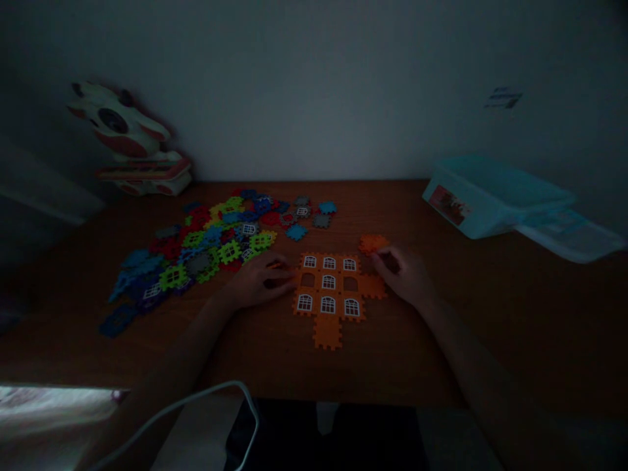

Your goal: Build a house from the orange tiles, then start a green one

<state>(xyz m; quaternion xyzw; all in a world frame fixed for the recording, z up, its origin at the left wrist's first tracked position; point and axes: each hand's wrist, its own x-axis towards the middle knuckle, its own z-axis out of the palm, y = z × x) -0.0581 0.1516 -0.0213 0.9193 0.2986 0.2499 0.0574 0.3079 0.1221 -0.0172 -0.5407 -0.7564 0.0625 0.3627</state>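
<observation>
Orange panel: one, lying flat on the bench (417,353), made of a three-by-three block (328,292); seven openings carry white windows, two in the middle row are bare.
Plain orange tiles: two clearly seen joined to the panel, one on its right side (375,286) and one on its near side (328,333).
Loose orange piece (371,243): one, just behind the panel's right corner.
Right hand (403,273): one, right of the panel, thumb and finger pinching the near edge of the loose orange piece.
Left hand (260,280): one, fingers half curled at the panel's left edge; I cannot tell whether they grip it.
Tile pile (210,239): one, left of and behind the panel; overlapping, too many to count.
Light-blue tiles (297,231): two apart from the pile, behind the panel.
Cow toy (132,144): one, with keyboard, far left behind the panel.
Teal box (495,190): one, right of and behind the panel.
White cable (196,395): one, nearer than the panel, to its left.
</observation>
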